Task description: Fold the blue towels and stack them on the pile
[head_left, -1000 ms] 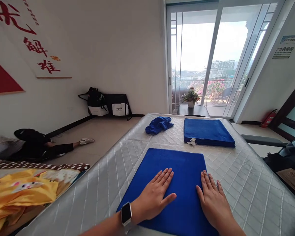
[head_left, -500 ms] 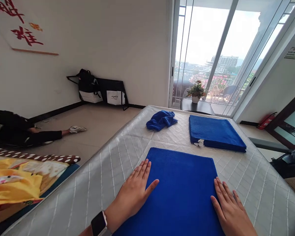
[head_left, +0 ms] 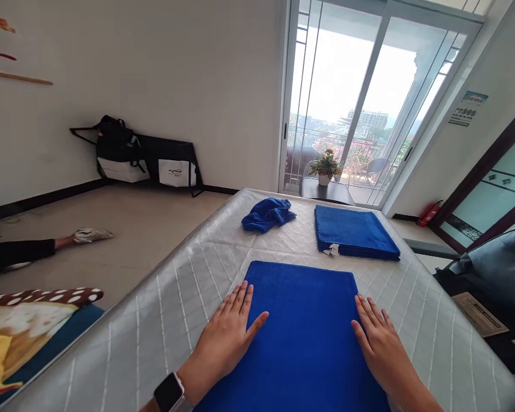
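Note:
A folded blue towel (head_left: 302,320) lies flat on the quilted grey mattress (head_left: 163,320) right in front of me. My left hand (head_left: 227,337) rests flat on its left edge, fingers stretched out, a smartwatch on the wrist. My right hand (head_left: 380,343) lies flat on the towel's right edge, fingers spread. Farther back sits a neat stack of folded blue towels (head_left: 354,232), and to its left a crumpled blue towel (head_left: 266,214).
A person's leg and shoe (head_left: 88,234) stretch across the floor at left. Black bags (head_left: 143,160) lean on the far wall. A potted plant (head_left: 325,167) stands on a small table by the glass balcony door. Yellow patterned bedding (head_left: 8,337) lies at lower left.
Both hands slid outward from the middle of the towel to its left and right edges. The view has swung to the right.

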A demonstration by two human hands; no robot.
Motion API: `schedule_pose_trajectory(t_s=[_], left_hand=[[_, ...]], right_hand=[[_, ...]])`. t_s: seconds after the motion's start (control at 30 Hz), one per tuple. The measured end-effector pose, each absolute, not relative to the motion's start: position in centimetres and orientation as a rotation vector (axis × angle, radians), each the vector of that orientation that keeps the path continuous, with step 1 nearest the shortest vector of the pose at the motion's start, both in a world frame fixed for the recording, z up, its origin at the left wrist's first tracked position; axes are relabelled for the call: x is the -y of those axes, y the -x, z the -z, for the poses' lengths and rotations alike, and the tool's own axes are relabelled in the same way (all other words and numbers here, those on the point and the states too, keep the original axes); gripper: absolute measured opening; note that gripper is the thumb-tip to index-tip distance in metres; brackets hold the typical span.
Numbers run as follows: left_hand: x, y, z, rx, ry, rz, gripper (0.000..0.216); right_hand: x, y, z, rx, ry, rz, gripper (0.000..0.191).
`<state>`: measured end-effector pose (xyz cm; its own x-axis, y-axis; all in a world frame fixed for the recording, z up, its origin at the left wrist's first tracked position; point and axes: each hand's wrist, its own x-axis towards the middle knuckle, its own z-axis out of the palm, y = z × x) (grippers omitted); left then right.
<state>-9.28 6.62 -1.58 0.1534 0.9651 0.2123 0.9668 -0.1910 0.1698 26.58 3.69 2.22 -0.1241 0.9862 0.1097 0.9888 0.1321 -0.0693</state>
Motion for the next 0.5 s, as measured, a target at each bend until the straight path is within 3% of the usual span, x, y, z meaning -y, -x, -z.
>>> schedule_pose_trajectory(t_s=[0.2,0.5], left_hand=[[-6.8,9.3,1.9,1.955,2.369,0.451,0.086],[-7.2,10.2,2.3,2.009,2.406,0.407,0.084]], right_hand=[[-7.6,-25.2,-4.8,2.291,2.023,-0.048,0.062],[-11.7,-26.2,-0.8,2.231,2.109,-0.093,0.064]])
